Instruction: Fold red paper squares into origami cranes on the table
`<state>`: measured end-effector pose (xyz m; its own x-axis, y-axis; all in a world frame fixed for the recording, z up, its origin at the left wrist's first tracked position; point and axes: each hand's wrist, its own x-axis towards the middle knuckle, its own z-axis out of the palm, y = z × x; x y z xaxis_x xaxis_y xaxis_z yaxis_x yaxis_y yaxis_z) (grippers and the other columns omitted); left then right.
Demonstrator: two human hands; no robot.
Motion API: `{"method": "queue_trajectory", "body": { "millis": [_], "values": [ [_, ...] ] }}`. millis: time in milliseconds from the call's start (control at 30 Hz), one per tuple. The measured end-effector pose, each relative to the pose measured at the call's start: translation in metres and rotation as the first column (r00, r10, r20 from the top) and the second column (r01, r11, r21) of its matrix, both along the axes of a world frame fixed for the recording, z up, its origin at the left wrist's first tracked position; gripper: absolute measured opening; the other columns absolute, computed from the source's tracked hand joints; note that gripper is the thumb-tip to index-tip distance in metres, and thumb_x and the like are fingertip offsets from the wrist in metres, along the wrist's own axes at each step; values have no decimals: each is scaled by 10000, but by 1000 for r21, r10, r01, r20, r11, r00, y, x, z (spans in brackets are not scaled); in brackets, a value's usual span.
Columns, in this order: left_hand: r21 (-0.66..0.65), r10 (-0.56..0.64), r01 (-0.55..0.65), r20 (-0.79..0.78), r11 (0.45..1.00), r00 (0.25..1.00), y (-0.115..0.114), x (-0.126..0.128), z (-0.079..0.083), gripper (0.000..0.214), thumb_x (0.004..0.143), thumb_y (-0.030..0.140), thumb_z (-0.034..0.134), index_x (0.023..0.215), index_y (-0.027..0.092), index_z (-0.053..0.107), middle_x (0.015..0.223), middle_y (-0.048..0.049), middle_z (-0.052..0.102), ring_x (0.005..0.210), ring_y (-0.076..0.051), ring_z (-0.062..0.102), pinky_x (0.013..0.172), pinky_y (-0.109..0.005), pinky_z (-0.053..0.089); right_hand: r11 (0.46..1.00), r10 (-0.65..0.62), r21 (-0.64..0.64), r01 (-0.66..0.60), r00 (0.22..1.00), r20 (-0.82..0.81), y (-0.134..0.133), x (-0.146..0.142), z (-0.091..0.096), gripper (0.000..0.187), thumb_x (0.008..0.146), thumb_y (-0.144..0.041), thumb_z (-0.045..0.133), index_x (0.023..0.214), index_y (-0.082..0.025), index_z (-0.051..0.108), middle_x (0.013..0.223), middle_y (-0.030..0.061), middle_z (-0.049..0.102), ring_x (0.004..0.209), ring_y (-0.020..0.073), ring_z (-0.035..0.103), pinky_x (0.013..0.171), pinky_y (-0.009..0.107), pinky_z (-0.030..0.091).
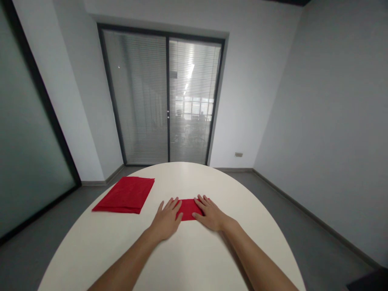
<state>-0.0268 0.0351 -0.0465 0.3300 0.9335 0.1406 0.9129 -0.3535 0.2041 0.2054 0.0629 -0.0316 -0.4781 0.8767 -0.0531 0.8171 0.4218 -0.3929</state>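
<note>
A small red cloth [188, 209], folded into a rectangle, lies flat on the white table in front of me. My left hand [166, 219] rests at its left end with the fingers spread, some of them over the cloth. At the right end lies my right hand [211, 213], palm down and fingers stretched out over the edge. Both hands cover the cloth's ends, so only its middle shows fully. Further left is a larger stack of red cloth [125, 195], lying flat with several layers visible along its near edge; neither hand touches it.
The round white table [188, 258] curves away on both sides. Beyond it stand a glass door [139, 101] with blinds and white walls [333, 113]. A frosted glass panel [27, 133] is on the left, and a dark object [368, 281] shows at the lower right.
</note>
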Motion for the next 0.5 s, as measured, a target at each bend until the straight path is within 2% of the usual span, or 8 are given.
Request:
{"method": "queue_trajectory", "body": {
  "millis": [133,233,300,367,433,500],
  "values": [
    [18,98,-98,-26,995,995,2,-5,-1,534,999,385,323,1487,196,425,1582,-111,346,1481,-300,281,1196,-580,173,1000,17,-11,-18,999,-31,1,11,4,830,926,-673,411,1550,-137,296,1626,158,173,1518,316,116,1229,460,118],
    [107,136,-135,-4,985,991,5,-10,0,512,981,330,381,1458,162,461,1570,-136,372,1486,-313,262,1203,-565,174,1000,22,19,-22,999,-43,0,10,5,810,927,-648,436,1538,-128,331,1618,162,207,1512,313,155,1225,456,145],
    [179,52,-58,38,982,998,6,-11,3,496,961,252,409,1447,172,473,1567,-117,389,1480,-274,287,1217,-516,181,998,18,65,-16,999,-35,-1,7,4,792,933,-627,439,1528,-111,353,1605,176,251,1503,314,198,1221,446,163],
    [212,-85,66,80,975,993,4,-10,6,480,965,225,400,1437,213,484,1541,-76,441,1435,-218,373,1219,-464,210,994,4,112,-2,1000,-20,-2,2,3,768,939,-607,439,1519,-107,375,1596,181,285,1490,322,233,1214,452,180],
    [190,-185,163,106,968,977,2,-7,8,452,989,272,390,1425,237,500,1486,-61,516,1367,-197,461,1204,-443,252,991,-16,136,17,1000,-7,-3,0,4,748,940,-599,436,1517,-125,386,1598,170,291,1483,337,242,1203,479,196],
    [150,-220,203,110,968,969,-1,-4,8,434,996,334,404,1399,239,536,1445,-71,558,1339,-217,490,1175,-448,299,991,-16,134,16,1000,-1,-4,0,6,745,935,-615,433,1521,-158,384,1608,153,277,1484,353,232,1191,510,209]
  ]
}}
